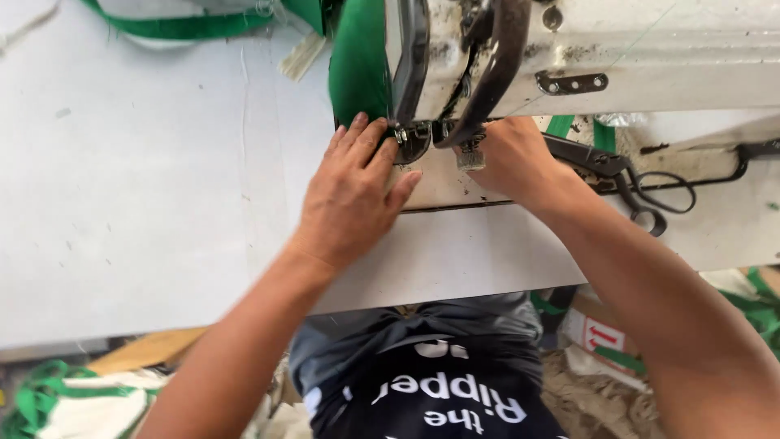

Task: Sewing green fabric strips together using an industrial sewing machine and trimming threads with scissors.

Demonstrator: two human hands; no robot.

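Observation:
My left hand [353, 191] lies flat on the white table, fingers spread, fingertips at the edge of a green fabric strip [359, 69] that runs under the sewing machine head [569, 57]. My right hand [512, 158] is just right of the presser foot [470, 150], fingers curled at the needle area; whether it pinches anything is hidden. Both hands sit on the pale machine bed [439, 187].
Black scissors [634, 183] lie on the table right of my right hand. The white table top [138, 187] stretches left. More green and white fabric [49, 402] is piled on the floor at lower left, and a cardboard box [597, 333] sits below the table at right.

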